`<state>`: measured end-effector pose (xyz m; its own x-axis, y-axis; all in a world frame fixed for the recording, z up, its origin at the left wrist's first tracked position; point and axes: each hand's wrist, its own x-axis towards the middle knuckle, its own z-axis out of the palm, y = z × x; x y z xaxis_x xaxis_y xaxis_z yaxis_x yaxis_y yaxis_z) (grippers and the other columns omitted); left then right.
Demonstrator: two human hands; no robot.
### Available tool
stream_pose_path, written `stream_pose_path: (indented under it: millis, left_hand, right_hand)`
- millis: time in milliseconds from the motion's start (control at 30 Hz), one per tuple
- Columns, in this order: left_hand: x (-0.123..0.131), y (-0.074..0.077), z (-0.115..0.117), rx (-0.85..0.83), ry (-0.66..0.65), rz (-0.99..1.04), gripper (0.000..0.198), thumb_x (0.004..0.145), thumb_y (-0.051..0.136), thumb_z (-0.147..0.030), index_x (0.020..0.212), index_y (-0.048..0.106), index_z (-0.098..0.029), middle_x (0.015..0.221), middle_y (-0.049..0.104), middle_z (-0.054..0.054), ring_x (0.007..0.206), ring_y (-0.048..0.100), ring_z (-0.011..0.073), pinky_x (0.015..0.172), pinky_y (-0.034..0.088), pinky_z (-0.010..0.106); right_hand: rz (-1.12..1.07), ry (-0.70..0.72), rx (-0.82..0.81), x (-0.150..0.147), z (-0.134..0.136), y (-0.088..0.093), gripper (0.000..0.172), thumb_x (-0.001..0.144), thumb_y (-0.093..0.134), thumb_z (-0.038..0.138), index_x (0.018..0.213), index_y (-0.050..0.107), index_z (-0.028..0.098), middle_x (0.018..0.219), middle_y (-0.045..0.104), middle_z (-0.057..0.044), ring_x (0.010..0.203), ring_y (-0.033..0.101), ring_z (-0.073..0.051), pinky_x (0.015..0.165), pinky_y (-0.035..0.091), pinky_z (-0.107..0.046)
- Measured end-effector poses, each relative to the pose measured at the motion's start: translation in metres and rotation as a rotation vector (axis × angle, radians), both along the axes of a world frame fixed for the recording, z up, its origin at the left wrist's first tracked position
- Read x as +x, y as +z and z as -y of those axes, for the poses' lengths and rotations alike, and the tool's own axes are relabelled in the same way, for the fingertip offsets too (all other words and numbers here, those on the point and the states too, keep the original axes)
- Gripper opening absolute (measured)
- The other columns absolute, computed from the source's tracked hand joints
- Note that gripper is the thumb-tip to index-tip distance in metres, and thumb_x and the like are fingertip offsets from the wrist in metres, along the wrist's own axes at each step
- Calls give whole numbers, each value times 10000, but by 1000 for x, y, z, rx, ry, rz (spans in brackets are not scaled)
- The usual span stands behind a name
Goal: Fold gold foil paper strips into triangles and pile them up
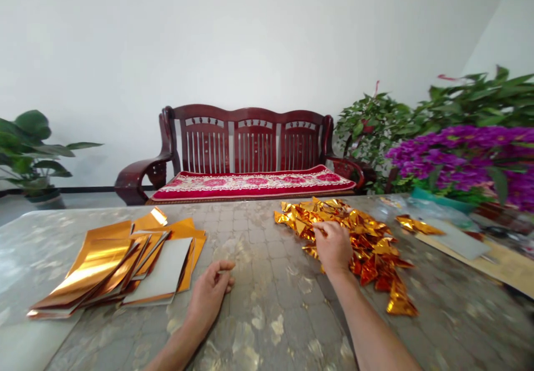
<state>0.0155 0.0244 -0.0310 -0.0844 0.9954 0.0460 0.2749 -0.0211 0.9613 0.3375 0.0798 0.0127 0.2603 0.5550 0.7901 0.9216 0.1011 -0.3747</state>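
Observation:
My right hand (334, 246) reaches over a pile of folded gold foil pieces (377, 246). Its fingers are pinched together at the pile's left side, on what looks like one of the foil pieces; the fingertips partly hide it. My left hand (212, 290) rests low over the table with its fingers loosely bent and apart, and nothing shows in it. Left of that hand lies a spread stack of gold foil sheets (100, 257), some turned with their pale backs up.
A patterned covering lies on the table (258, 304). At the right are a cardboard sheet (496, 268), a grey flat piece (459, 240), clear plastic and purple flowers (463, 154). Beyond the table stands a dark wooden bench (254, 143) with a red seat cover (250, 184).

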Motion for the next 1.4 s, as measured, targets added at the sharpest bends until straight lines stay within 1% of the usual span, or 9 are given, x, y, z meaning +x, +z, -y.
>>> stream_pose_path:
  millis: [267,433,567,667,800,967,1100,1267,1400]
  left_hand:
    - [0,-2,0,-5,-12,2,365,752,523,-434,977,636,-170,696,700,20,640,648,195,665,489,308]
    - [0,-4,0,14,-12,8,330,760,534,-402,972,645,-174,697,700,13,638,645,190,667,488,304]
    - [-1,-5,0,15,-9,18,317,754,548,-390,964,655,-177,694,703,11,638,651,189,664,496,299]
    - [-1,-5,0,19,-12,9,315,755,549,-383,963,660,-173,693,705,15,638,654,191,663,500,302]
    - [-2,-5,0,15,-15,7,316,756,551,-386,960,664,-172,699,707,21,645,658,197,668,502,308]
    - [-1,-3,1,17,-17,15,316,755,549,-389,954,668,-175,698,709,21,657,664,197,674,506,305]
    - [0,-3,0,8,-5,24,314,739,560,-389,942,670,-177,682,708,16,632,661,195,655,504,300]
    - [-1,-4,0,4,-14,22,313,751,555,-382,959,666,-177,697,708,16,648,662,196,663,503,303]
    - [-1,-4,1,4,-12,29,314,745,560,-392,948,671,-178,692,706,15,646,662,198,663,501,305]
  right_hand:
    - [-115,-250,-42,40,4,8,226,802,563,281,849,774,216,914,702,-78,793,485,-230,699,337,-324]
    - [-118,-317,-67,52,6,8,232,807,566,294,836,786,230,861,681,-86,716,437,-215,631,291,-331]
    - [-31,-331,-44,49,9,9,255,803,549,225,902,784,225,874,662,-98,733,449,-223,638,300,-342]
    - [90,-281,-12,39,10,10,303,797,521,142,949,773,216,920,656,-97,807,477,-234,686,323,-352]
    - [253,-184,-53,24,13,13,352,781,526,87,986,760,252,993,661,-72,877,470,-245,724,319,-364]
    - [279,-129,-78,14,14,13,312,775,546,79,891,769,264,927,670,-56,864,458,-243,730,318,-365]
    - [342,-20,-128,4,12,8,286,792,554,79,865,763,260,909,676,-51,880,464,-244,763,342,-369]
    - [465,106,-229,-13,7,-3,299,823,536,79,843,760,276,1104,690,-37,997,485,-262,786,374,-391]
    - [485,140,-259,-17,5,-7,343,797,521,34,851,757,277,1199,677,-29,1117,467,-278,823,390,-413]
